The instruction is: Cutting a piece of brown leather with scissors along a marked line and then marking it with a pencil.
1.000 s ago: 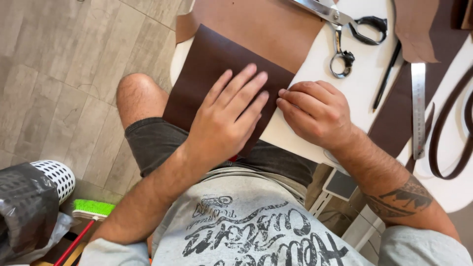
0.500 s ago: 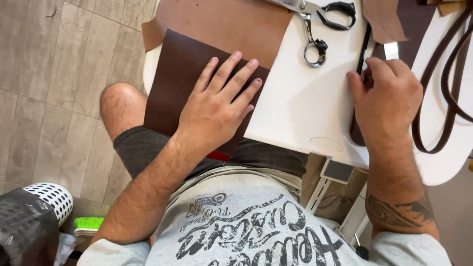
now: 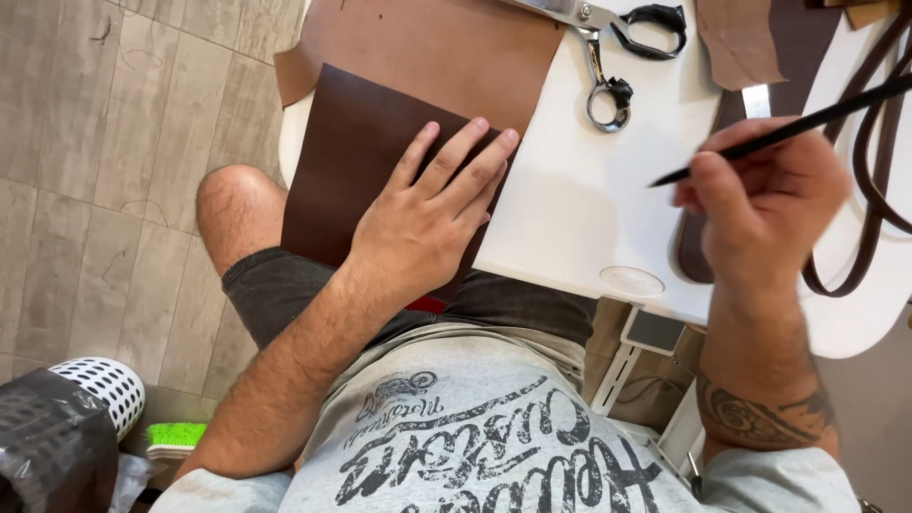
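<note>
My left hand (image 3: 426, 214) lies flat, fingers spread, on a dark brown leather piece (image 3: 356, 161) that overhangs the near left edge of the white table (image 3: 570, 209). My right hand (image 3: 765, 204) is raised above the table's right side and grips a thin black pencil-like tool (image 3: 788, 128), its tip pointing left. A lighter brown leather sheet (image 3: 427, 43) lies under and beyond the dark piece.
Large scissors with black handles (image 3: 608, 57) lie at the table's far middle. Dark leather straps (image 3: 869, 161), a metal ruler (image 3: 757, 100) and leather scraps (image 3: 746, 38) sit on the right. A white perforated basket (image 3: 100, 385) and a green brush (image 3: 176, 435) are on the floor at lower left.
My right hand left the dark leather piece, reached right to the table's right side, and came up holding the black tool. My left hand stayed pressed on the leather.
</note>
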